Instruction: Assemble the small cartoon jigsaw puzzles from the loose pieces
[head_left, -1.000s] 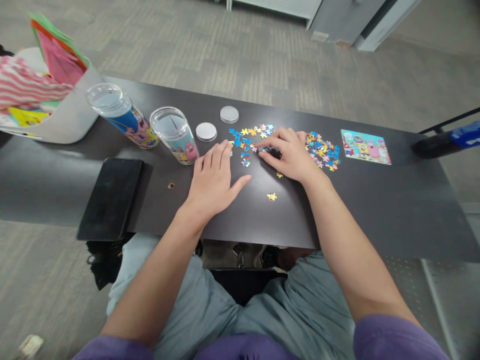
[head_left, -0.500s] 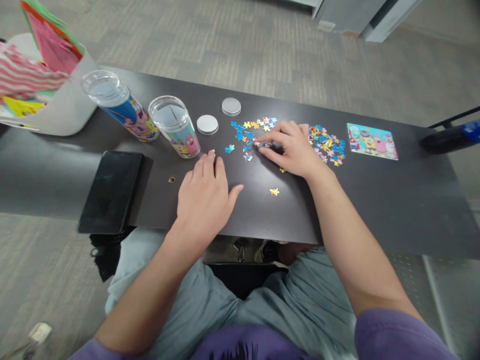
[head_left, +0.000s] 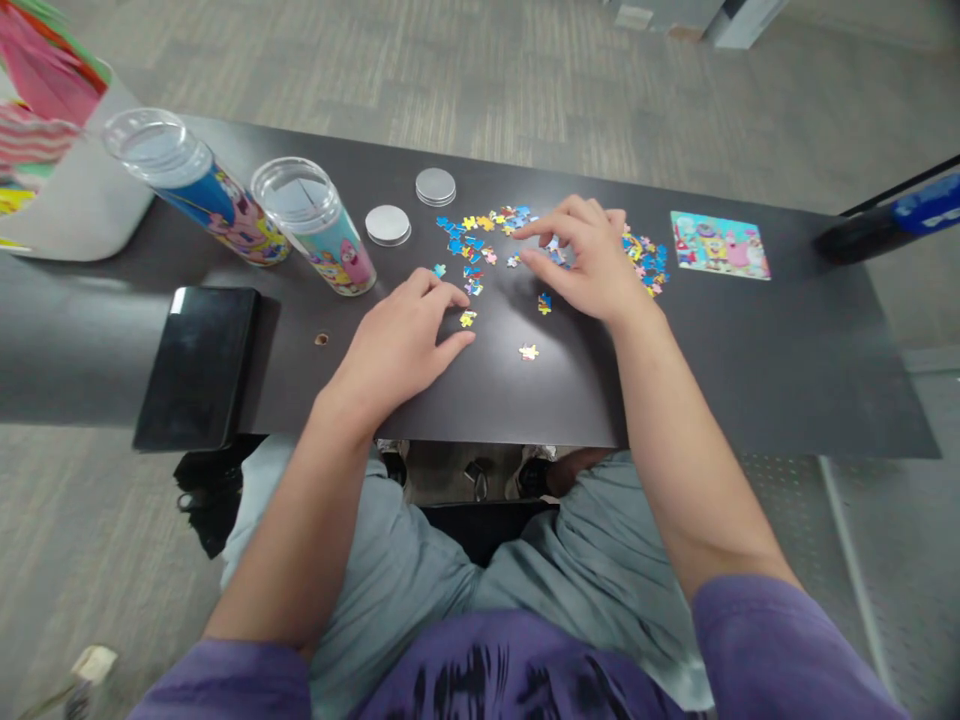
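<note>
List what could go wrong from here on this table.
The right hand is right by the loose puzzle pieces, so a careless sweep might scatter them. The nearer clear cup stands close to the left hand; a bump could tip it. The black tablet reaches the table's near edge, so a nudge may drop it.

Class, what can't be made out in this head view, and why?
Head view:
- Number of pieces: right hand hides some.
- Picture on nearest piece: too small.
- Rest of basket: cut off by left edge.
- Rest of blue label: cut off by right edge.
</note>
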